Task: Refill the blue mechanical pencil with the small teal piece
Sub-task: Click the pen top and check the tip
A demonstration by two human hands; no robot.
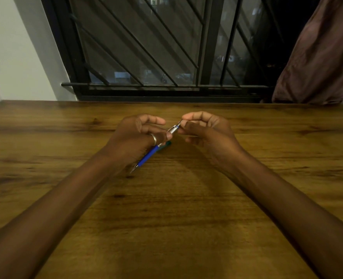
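Observation:
My left hand (140,135) grips the blue mechanical pencil (147,156) around its middle, tip pointing down toward me and silver top end up to the right. A ring sits on one finger of that hand. My right hand (204,129) pinches at the pencil's silver top end (174,128) with thumb and forefinger; what lies between the fingertips is too small to tell. The small teal piece (165,144) lies on the wooden table (170,208), just under my left hand and partly hidden by it.
The table's far edge meets a wall with a dark barred window (146,47). A brownish curtain (319,57) hangs at the back right, its end resting on the table edge.

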